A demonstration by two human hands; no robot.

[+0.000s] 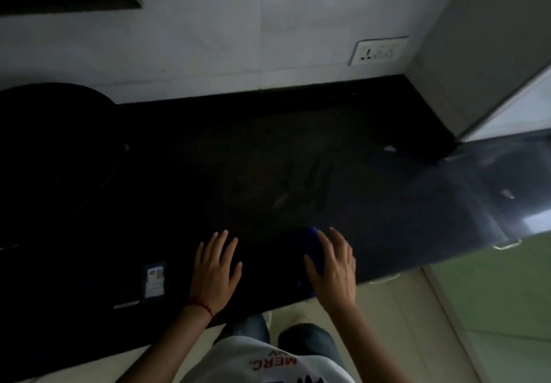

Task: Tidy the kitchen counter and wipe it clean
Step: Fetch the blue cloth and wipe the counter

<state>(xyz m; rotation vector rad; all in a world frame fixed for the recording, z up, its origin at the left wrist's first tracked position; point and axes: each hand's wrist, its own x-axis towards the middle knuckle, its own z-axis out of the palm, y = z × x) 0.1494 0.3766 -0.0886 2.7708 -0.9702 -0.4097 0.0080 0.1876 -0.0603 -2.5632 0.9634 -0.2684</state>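
Head view: dark counter [298, 156] looks mostly bare. My left hand [216, 267] lies flat on counter near front edge, fingers straight, holding nothing. My right hand [332, 267] presses blue cloth [314, 256] onto counter, fingers straight. Small packet [154, 279] sits on counter, left of left hand. I think tidying nearly done; packet and wiping left.
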